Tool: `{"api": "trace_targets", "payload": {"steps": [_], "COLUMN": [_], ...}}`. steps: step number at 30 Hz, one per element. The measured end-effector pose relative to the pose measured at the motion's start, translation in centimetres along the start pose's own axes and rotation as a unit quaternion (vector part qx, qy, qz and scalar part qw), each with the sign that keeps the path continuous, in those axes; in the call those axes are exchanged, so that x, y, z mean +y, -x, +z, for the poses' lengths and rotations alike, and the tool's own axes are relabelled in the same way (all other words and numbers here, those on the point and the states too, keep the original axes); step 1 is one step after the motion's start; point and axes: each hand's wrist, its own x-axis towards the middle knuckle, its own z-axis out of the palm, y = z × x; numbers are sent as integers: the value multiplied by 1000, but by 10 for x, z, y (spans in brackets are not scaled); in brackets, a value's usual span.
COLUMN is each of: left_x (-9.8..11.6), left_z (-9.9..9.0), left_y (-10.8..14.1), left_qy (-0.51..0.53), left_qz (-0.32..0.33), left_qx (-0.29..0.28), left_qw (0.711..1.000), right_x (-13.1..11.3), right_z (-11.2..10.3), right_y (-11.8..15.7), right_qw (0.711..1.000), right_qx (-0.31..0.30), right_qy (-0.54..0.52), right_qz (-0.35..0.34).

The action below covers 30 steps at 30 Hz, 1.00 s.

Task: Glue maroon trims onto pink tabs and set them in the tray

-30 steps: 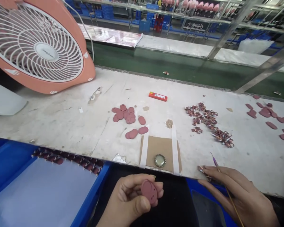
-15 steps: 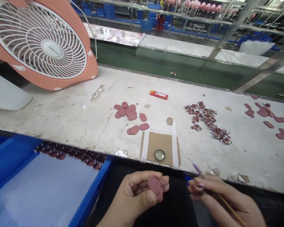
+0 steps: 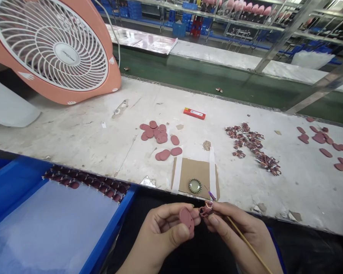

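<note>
Our left hand [image 3: 160, 238] is curled almost shut, thumb and fingers closed on a maroon oval pad [image 3: 186, 220], which it holds up just in front of the counter [image 3: 74, 152] edge. Our right hand [image 3: 240, 228] is nearly closed too. Its thumb and fingertips pinch a small twisted maroon piece [image 3: 205, 210] just beside the pad, though we cannot tell whether the two touch. The same hand also holds a thin wooden stick [image 3: 246, 241] with a purple tip [image 3: 212, 196] that points up past the pinch.

We judge the pad to be light, thin and a little soft, so it is best held flat between thumb and fingers. The twisted piece looks light and fragile, with fine strands that could snag, so its thick middle seems the safer place to grip.

On the counter, a taped cardboard square [image 3: 191, 171] lies nearest our hands, with a crimped bottle cap [image 3: 194, 186] on it. Beyond lie a heap of maroon ovals [image 3: 156, 133] and a scatter of small twisted pieces [image 3: 250, 142]. To our left, more small pieces [image 3: 85, 180] line the far edge of a blue bin [image 3: 111, 228], and a salmon-pink fan [image 3: 57, 49] stands on the counter's far left.
</note>
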Motion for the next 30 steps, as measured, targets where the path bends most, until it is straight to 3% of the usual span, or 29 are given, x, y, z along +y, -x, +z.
{"api": "trace_targets", "payload": {"steps": [6, 11, 17, 30], "left_x": [5, 5, 5, 7], "left_z": [-4, -8, -13, -11], "left_y": [2, 4, 8, 7], "left_qy": [75, 112, 111, 115], "left_qz": [-95, -116, -109, -117], "left_qx": [-6, -35, -67, -66], "left_qw": [993, 986, 986, 984], "right_x": [-28, -46, -49, -54], "right_z": [-5, -4, -2, 1], "right_y": [-3, -13, -18, -19], "right_qw": [992, 994, 987, 966], "right_qx": [-1, -98, -129, -163], "right_qy": [-80, -32, 50, 114], "right_qz": [96, -21, -84, -164]}}
